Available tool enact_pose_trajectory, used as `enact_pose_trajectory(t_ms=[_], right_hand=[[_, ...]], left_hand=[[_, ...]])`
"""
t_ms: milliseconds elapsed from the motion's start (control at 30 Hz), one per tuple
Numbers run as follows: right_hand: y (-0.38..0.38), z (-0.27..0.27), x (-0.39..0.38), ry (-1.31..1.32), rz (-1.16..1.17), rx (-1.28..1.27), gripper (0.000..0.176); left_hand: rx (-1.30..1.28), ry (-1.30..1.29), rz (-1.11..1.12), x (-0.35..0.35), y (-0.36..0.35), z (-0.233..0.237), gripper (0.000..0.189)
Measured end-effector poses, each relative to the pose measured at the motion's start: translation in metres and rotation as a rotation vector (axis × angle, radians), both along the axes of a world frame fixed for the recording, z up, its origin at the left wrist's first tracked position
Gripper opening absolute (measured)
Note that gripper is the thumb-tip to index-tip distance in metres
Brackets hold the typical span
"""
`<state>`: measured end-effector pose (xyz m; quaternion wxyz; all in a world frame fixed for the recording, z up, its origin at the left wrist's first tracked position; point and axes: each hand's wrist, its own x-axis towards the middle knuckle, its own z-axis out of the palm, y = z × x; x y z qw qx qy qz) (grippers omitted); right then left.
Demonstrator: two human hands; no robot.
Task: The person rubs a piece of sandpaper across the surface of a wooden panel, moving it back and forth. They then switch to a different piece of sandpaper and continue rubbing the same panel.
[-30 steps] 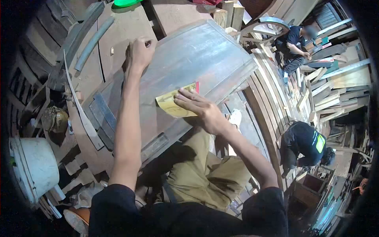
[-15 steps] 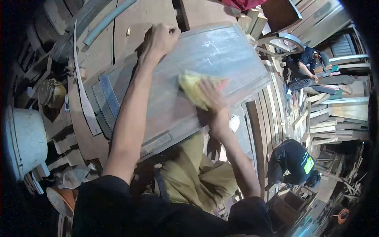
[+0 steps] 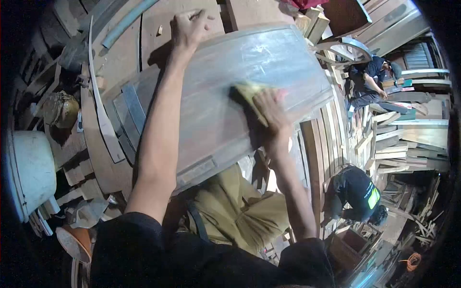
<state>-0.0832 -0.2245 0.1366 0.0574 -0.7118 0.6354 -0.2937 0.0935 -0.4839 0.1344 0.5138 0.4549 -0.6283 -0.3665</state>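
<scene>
A flat wooden panel [image 3: 211, 96] with a greyish, shiny face and framed edges lies across the boards in front of me. My right hand [image 3: 273, 110] presses a folded yellow cloth [image 3: 252, 96] against its surface; motion blurs the cloth, and something pinkish shows by the fingers. Beyond the panel's far edge, my left hand [image 3: 189, 31] hovers over the boards with fingers loosely bent and apart, holding nothing. White scuff-like marks show on the panel's upper part. A dark flat strip [image 3: 133, 106] crosses the panel's left end.
A thin curved wooden strip [image 3: 102, 115] and a grey-blue pipe [image 3: 127, 24] lie to the left. A white tub [image 3: 33, 168] stands at far left. Two people, one seated [image 3: 372, 81] and one bent over [image 3: 355, 194], are at right among stacked wood [image 3: 398, 149].
My right hand and the yellow cloth have slid right across the panel. My left hand has moved slightly up and away, its fingers loosening from a tighter curl.
</scene>
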Motion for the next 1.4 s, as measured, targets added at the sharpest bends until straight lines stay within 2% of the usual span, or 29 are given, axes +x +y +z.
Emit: enact_pose_trajectory(t_ms=[100, 167, 267, 367, 400, 433, 500, 533, 633, 667, 700, 767, 800, 900, 1000, 1033, 1100, 1167, 1200, 1267, 1300, 1367, 1400], right_hand=[[0.013, 0.023, 0.021, -0.025, 0.295, 0.089, 0.048], [0.003, 0.011, 0.000, -0.772, -0.104, 0.152, 0.047], [0.009, 0.016, 0.028, -0.219, -0.083, -0.016, 0.037], [0.020, 0.020, 0.021, 0.138, 0.240, 0.022, 0.044], [0.014, 0.013, 0.006, 0.062, -0.024, -0.035, 0.042], [0.015, -0.012, -0.003, -0.640, -0.153, 0.003, 0.044], [0.010, -0.007, -0.010, -0.032, -0.161, -0.053, 0.051], [0.016, 0.005, 0.007, 0.015, 0.130, -0.015, 0.055], [0.020, 0.003, -0.005, 0.088, 0.258, 0.042, 0.054], [0.012, -0.004, -0.010, -0.488, -0.068, -0.008, 0.050], [0.014, -0.002, -0.020, -1.015, -0.175, 0.083, 0.047], [0.011, -0.001, -0.003, -0.295, -0.164, -0.083, 0.045], [0.023, 0.010, 0.013, -0.025, 0.136, -0.016, 0.048], [0.015, 0.008, -0.017, -0.223, -0.123, 0.047, 0.049], [0.016, 0.016, -0.008, -0.621, -0.161, 0.138, 0.045], [0.024, 0.031, 0.021, -0.339, 0.040, 0.102, 0.045], [0.026, 0.036, 0.030, -0.272, 0.123, 0.083, 0.043], [0.014, 0.023, -0.010, -0.684, -0.124, 0.109, 0.039], [0.010, 0.018, -0.022, -0.703, -0.210, 0.094, 0.041], [0.015, 0.020, -0.007, -0.552, -0.172, 0.103, 0.045], [0.024, 0.026, 0.014, -0.416, -0.042, 0.117, 0.047], [0.034, 0.024, 0.019, 0.188, 0.299, 0.030, 0.055], [0.031, 0.003, -0.004, 0.221, 0.313, -0.031, 0.058]], left_hand=[[0.130, -0.046, -0.070, -0.001, -0.001, 0.002, 0.035], [0.193, 0.044, -0.158, 0.000, 0.002, 0.000, 0.035], [0.251, 0.090, -0.207, -0.002, -0.001, 0.005, 0.033], [0.250, 0.031, -0.205, 0.000, -0.002, 0.001, 0.033], [0.246, -0.003, -0.190, 0.000, -0.002, -0.001, 0.033], [0.240, -0.033, -0.171, 0.000, -0.001, 0.000, 0.033], [0.256, -0.001, -0.188, 0.000, 0.003, 0.006, 0.033], [0.234, 0.014, -0.191, -0.002, -0.002, 0.005, 0.033], [0.209, 0.012, -0.190, -0.002, -0.001, 0.002, 0.032], [0.224, 0.010, -0.193, 0.000, 0.002, 0.001, 0.032], [0.233, 0.014, -0.194, -0.001, 0.003, 0.002, 0.032], [0.222, -0.017, -0.191, -0.001, 0.001, 0.004, 0.033], [0.209, -0.004, -0.184, -0.001, 0.000, 0.004, 0.033], [0.256, 0.039, -0.178, -0.002, -0.005, -0.005, 0.032], [0.226, 0.010, -0.174, -0.002, 0.002, 0.005, 0.032], [0.240, 0.017, -0.176, -0.003, -0.001, 0.001, 0.032], [0.221, 0.034, -0.180, 0.000, -0.003, 0.000, 0.033], [0.150, 0.029, -0.175, -0.001, -0.005, -0.008, 0.033], [0.179, 0.020, -0.181, -0.002, -0.002, -0.009, 0.033], [0.217, 0.008, -0.180, -0.002, 0.000, 0.000, 0.033], [0.242, -0.008, -0.148, -0.004, 0.002, 0.003, 0.033], [0.256, 0.009, -0.143, -0.001, 0.003, 0.003, 0.032], [0.260, 0.019, -0.155, -0.004, 0.002, 0.004, 0.032]])
